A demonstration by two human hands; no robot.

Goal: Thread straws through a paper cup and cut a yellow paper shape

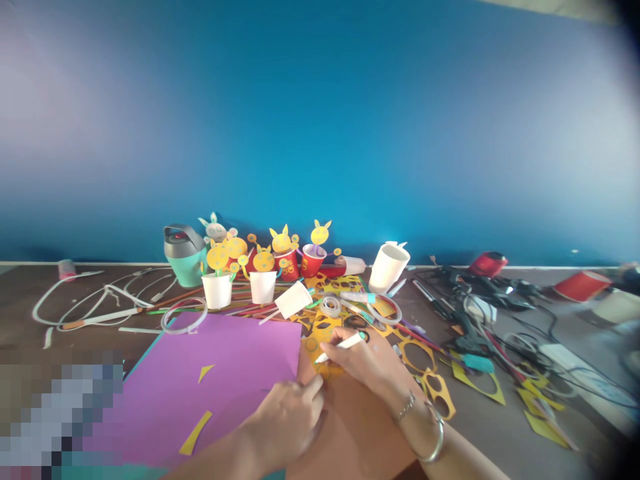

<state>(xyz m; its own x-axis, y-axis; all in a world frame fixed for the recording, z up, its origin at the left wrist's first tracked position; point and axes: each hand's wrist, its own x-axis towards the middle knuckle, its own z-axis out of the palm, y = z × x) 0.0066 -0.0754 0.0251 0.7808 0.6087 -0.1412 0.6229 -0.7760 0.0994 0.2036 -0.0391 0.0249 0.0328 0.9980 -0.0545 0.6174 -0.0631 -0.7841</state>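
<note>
My right hand [357,360] grips a white marker [345,344] with a green end, its tip down on yellow paper [324,367]. A bracelet and a bangle circle that wrist. My left hand [295,413] lies curled closed just below the marker tip, over the border of a purple sheet [240,373] and an orange-brown sheet [355,420]. Whatever its fingers may hold is hidden. Yellow paper with cut-out holes [417,357] spreads beyond and to the right of my right hand. Two yellow scraps [197,433] rest on the purple sheet.
Paper cups [218,291] bearing yellow animal-face figures [320,233] line the back by a blue wall. A teal bottle [185,257], a tipped white cup [294,300], tape rolls [330,306] and pencils surround them. Tangled cables and a glue gun [470,337] lie right; white cable [107,303] left.
</note>
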